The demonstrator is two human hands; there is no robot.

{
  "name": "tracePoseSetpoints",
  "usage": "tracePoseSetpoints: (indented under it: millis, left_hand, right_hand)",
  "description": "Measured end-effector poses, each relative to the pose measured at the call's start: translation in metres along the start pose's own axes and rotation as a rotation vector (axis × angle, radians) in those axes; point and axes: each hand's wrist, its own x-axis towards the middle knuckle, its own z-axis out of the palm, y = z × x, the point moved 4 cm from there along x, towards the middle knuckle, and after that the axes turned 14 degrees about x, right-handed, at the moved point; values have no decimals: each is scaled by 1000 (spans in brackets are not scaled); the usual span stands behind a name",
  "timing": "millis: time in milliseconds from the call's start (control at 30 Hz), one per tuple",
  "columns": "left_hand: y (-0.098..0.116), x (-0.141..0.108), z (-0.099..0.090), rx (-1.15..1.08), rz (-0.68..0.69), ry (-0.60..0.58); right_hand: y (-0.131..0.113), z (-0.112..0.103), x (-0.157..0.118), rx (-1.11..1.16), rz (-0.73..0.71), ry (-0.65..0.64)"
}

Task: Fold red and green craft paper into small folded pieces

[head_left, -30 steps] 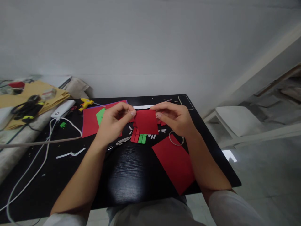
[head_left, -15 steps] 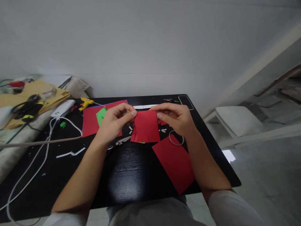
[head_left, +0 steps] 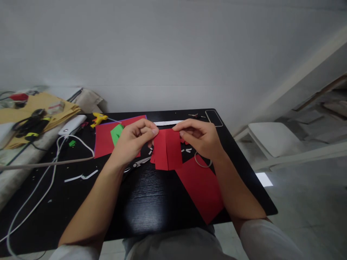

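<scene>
A small piece of red paper (head_left: 174, 151) hangs between my hands, with a crease running down its middle. My left hand (head_left: 138, 136) pinches its upper left corner, and my right hand (head_left: 200, 136) pinches the upper right one. Behind it, partly hidden, lie red paper scraps and small white strips (head_left: 188, 150). A larger red sheet (head_left: 199, 187) rests on the table below my right hand. Beside my left wrist are scissors (head_left: 138, 163), their handles partly covered by the arm. A ring of tape or similar loop (head_left: 202, 162) lies by my right wrist.
At the back left, a yellow glue gun (head_left: 99, 119) sits by red sheets (head_left: 104, 139) and folded green paper (head_left: 116, 133). A white power strip (head_left: 72, 124) trails cables across the black table (head_left: 143, 213). A white stool (head_left: 273, 139) stands to the right.
The small red paper, flat before, now shows an open centre fold and hangs slightly lower. Both hands keep their pinch in nearly the same place.
</scene>
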Motion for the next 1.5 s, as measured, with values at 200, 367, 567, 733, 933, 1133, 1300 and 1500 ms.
tracePoseSetpoints:
  millis: [200,367,567,733,933,1133,1300,1500]
  left_hand:
    - [-1,0,-2,47,3,85]
    - [1,-1,-1,69,-3,118]
    - [-2,0,-2,48,-11,162]
    - [-3,-2,-2,35,-24,187]
    - [-6,-1,1,-57,14,109]
    - [-2,-3,5,-54,58,25]
    - [4,-5,6,13,59,122]
    - [5,-6,1,76,85,251]
  right_hand:
    - [-1,1,1,-27,-8,37]
    - [3,0,1,53,15,-2]
    - [3,2,0,29,16,-41]
    - [2,6,0,-28,-25,-71]
    - [5,4,2,-53,10,126]
    - [7,5,2,-11,13,184]
    - [8,5,2,-11,54,193]
    - [9,1,3,128,227,164]
